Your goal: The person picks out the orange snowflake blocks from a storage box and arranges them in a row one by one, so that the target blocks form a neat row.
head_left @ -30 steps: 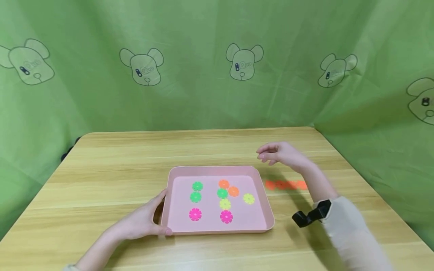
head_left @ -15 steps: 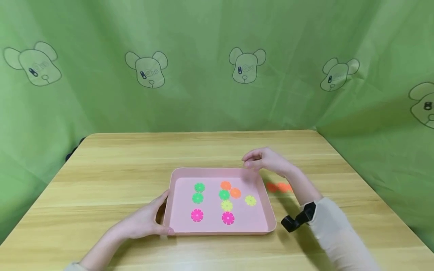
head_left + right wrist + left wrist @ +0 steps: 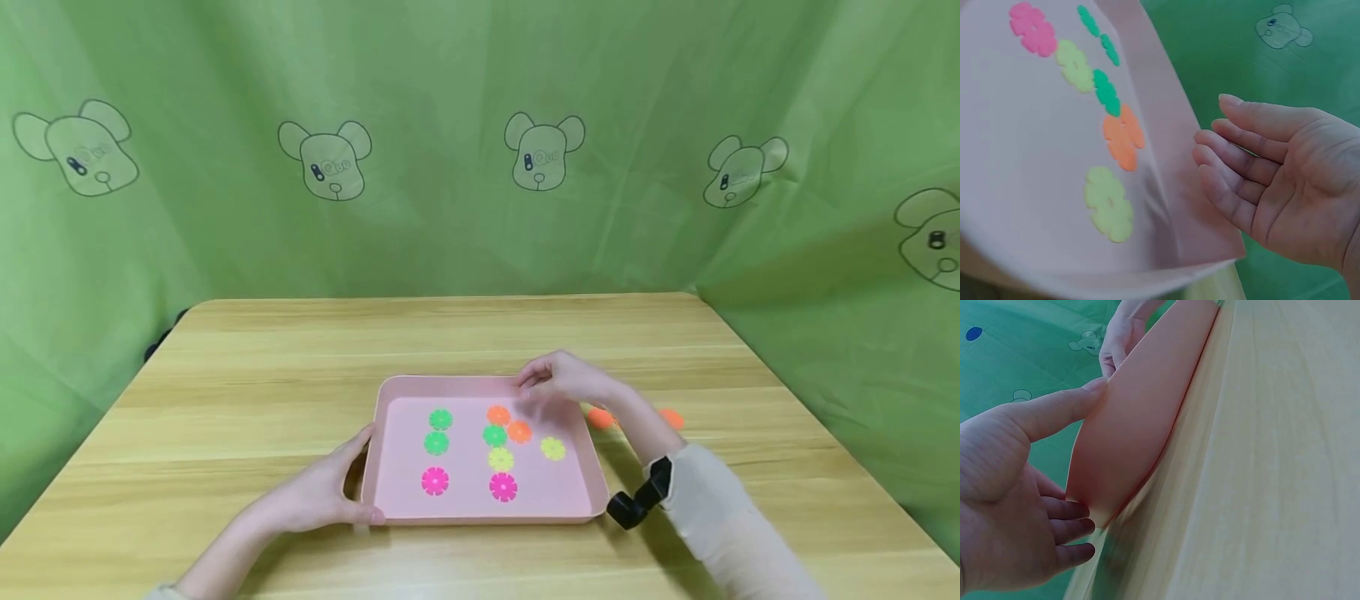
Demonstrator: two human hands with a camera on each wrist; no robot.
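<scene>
A pink tray (image 3: 405, 492) lies on the table with several flat, notched flower-shaped plastic discs inside. Among these are green discs (image 3: 437, 442), pink discs (image 3: 503, 487), orange discs (image 3: 519, 431) and yellow discs (image 3: 552, 448). At the tray's left end, my left hand (image 3: 315, 493) rests its thumb near the front corner and its fingers against the left wall; the left wrist view shows the fingers fairly straight. My right hand (image 3: 566, 379) is over the far right corner, fingers loosely bent. Nothing shows between its fingers (image 3: 1229, 159) in the right wrist view.
More orange discs (image 3: 600, 417) lie on the wooden table (image 3: 300, 358) right of the tray, partly hidden by my right forearm. A green curtain (image 3: 435, 233) with animal-head prints hangs behind. A black wrist strap (image 3: 637, 496) sits on my right wrist.
My right hand has moved left and down, from beyond the tray's right side to over its far right corner. The left hand and the discs in the tray stay put.
</scene>
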